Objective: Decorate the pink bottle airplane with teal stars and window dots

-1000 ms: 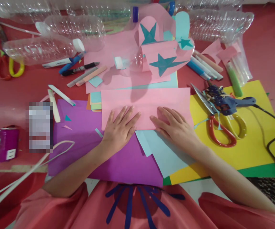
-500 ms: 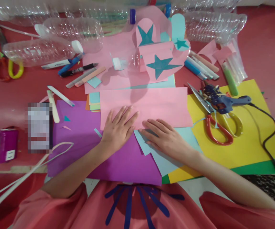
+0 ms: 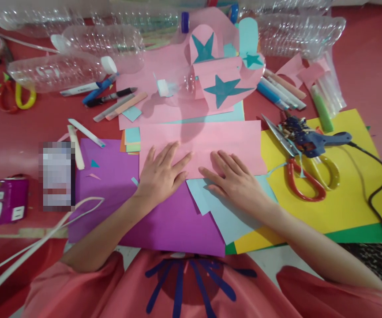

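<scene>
A rectangular strip of pink paper (image 3: 204, 137) lies flat in front of me. On its left part rests my left hand (image 3: 162, 174), palm down with the fingers spread. My right hand (image 3: 235, 179) lies flat across its lower right edge, fingers stretched out and somewhat apart. Under the strip are a purple sheet (image 3: 177, 229) and a light blue sheet (image 3: 234, 216) with a stepped edge. Just beyond it stands a pink paper craft (image 3: 207, 70) with teal stars, joined to a clear plastic bottle. Neither hand grasps anything.
Scissors (image 3: 306, 185) and a blue glue gun (image 3: 313, 141) with a black cord lie on a yellow sheet (image 3: 353, 190). Clear bottles (image 3: 58, 73) line the back. Pens (image 3: 111, 97), a phone (image 3: 58, 176), a purple socket box (image 3: 7, 198) and white cables (image 3: 45, 238) are at left.
My right hand has slid slightly up and right on the pink paper, its fingers spreading. My left hand has shifted a little left. The paper stays in place.
</scene>
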Motion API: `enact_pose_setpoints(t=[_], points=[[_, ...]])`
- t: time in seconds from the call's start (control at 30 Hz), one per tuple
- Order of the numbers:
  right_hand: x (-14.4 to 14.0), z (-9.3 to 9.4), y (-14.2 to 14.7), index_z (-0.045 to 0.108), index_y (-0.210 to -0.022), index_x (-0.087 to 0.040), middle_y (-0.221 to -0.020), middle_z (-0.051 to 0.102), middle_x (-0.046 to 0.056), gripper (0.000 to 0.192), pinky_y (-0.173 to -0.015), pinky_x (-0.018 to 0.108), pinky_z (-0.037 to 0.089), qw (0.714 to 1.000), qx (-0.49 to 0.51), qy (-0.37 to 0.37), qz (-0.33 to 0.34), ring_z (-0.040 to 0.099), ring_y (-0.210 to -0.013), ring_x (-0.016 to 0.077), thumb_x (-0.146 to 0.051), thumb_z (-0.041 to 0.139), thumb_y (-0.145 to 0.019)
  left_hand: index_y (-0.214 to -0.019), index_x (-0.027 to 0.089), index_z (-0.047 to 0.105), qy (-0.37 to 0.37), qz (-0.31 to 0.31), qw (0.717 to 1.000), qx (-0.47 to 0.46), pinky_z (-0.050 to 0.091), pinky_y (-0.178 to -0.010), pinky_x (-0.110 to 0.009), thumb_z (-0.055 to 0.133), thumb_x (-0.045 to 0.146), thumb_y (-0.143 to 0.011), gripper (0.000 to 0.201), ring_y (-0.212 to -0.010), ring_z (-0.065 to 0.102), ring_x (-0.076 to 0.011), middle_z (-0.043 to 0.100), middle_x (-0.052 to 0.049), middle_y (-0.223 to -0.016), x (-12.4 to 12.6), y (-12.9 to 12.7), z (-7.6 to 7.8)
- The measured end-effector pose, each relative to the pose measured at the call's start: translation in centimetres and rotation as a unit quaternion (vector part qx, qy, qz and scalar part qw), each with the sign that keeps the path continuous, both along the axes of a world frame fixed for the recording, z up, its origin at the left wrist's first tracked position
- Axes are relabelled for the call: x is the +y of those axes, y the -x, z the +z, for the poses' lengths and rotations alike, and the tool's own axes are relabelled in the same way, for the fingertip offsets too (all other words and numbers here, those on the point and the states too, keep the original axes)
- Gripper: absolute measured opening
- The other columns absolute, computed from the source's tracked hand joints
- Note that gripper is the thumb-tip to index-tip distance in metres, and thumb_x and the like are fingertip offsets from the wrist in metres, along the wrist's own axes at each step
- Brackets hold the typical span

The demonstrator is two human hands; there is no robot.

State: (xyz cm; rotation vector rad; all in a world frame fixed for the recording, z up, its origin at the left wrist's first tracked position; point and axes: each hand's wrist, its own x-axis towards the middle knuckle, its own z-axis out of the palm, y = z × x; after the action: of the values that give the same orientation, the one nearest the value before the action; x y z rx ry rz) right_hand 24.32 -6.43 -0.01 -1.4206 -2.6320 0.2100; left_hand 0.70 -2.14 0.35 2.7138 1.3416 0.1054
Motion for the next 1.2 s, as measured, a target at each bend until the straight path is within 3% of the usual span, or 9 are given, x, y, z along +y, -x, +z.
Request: enact_pose_setpoints(t=[0.4, 0.63, 0.8, 0.93, 1.1, 1.2], points=[[0.1, 0.0, 0.0, 0.057, -0.137, -0.028, -0.150, 0.049, 0.016, 0.042, -0.112, 0.057, 0.037, 1.000, 0.004, 0.005, -0.006, 0.044, -0.141, 0.0321, -0.042, 0.041, -0.100, -0.146, 0.029, 0.046, 0.004, -0.006, 1.000, 0.000, 0.033, -0.114, -0.061, 0.041, 0.035, -0.101, 0.045, -0.138, 0.047, -0.0319, 0.046, -0.018, -0.150, 0.7, 0.4, -0.3], [0.2, 0.0, 0.1, 0.060, -0.134, -0.025, -0.144, 0.054, 0.019, 0.042, -0.108, 0.054, 0.042, 0.999, -0.011, -0.043, 0.011, 0.050, -0.136, 0.0342, -0.042, 0.041, -0.100, -0.147, 0.029, 0.045, -0.004, -0.015, 1.000, -0.009, 0.034, -0.113, -0.061, 0.040, 0.038, -0.102, 0.046, -0.137, 0.048, -0.0320, 0.046, -0.019, -0.149, 0.9, 0.5, -0.6], [-0.1, -0.2, 0.2, 0.056, -0.138, -0.028, -0.146, 0.053, 0.015, 0.043, -0.111, 0.053, 0.040, 0.998, 0.007, -0.040, 0.039, 0.046, -0.139, 0.0331, -0.042, 0.042, -0.100, -0.147, 0.029, 0.045, 0.007, -0.014, 1.000, -0.019, 0.031, -0.113, -0.064, 0.039, 0.039, -0.102, 0.046, -0.138, 0.046, -0.0340, 0.045, -0.020, -0.149, 0.9, 0.7, -1.0], [-0.5, -0.1, 0.6, 0.052, -0.141, -0.030, -0.149, 0.050, 0.015, 0.044, -0.113, 0.055, 0.038, 0.999, 0.009, -0.019, 0.048, 0.041, -0.143, 0.0334, -0.040, 0.045, -0.099, -0.148, 0.029, 0.043, 0.031, -0.019, 0.999, -0.021, 0.027, -0.113, -0.067, 0.039, 0.041, -0.102, 0.047, -0.143, 0.039, -0.0355, 0.037, -0.018, -0.156, 1.0, 0.7, -1.1], [-0.6, 0.2, 1.0, 0.057, -0.136, -0.026, -0.143, 0.053, 0.021, 0.041, -0.107, 0.056, 0.044, 0.997, 0.005, -0.049, 0.057, 0.045, -0.139, 0.0379, -0.035, 0.052, -0.096, -0.149, 0.027, 0.040, 0.043, -0.026, 0.998, -0.023, 0.025, -0.113, -0.069, 0.041, 0.046, -0.101, 0.051, -0.147, 0.031, -0.0362, 0.030, -0.018, -0.160, 1.2, 0.6, -1.0], [-0.5, 0.5, 1.0, 0.060, -0.132, -0.027, -0.142, 0.054, 0.020, 0.037, -0.106, 0.054, 0.045, 0.997, -0.005, -0.053, 0.055, 0.047, -0.138, 0.0363, -0.035, 0.052, -0.096, -0.148, 0.026, 0.041, 0.038, -0.027, 0.999, -0.027, 0.025, -0.113, -0.069, 0.044, 0.052, -0.099, 0.055, -0.147, 0.032, -0.0371, 0.030, -0.019, -0.160, 1.1, 0.6, -1.1]])
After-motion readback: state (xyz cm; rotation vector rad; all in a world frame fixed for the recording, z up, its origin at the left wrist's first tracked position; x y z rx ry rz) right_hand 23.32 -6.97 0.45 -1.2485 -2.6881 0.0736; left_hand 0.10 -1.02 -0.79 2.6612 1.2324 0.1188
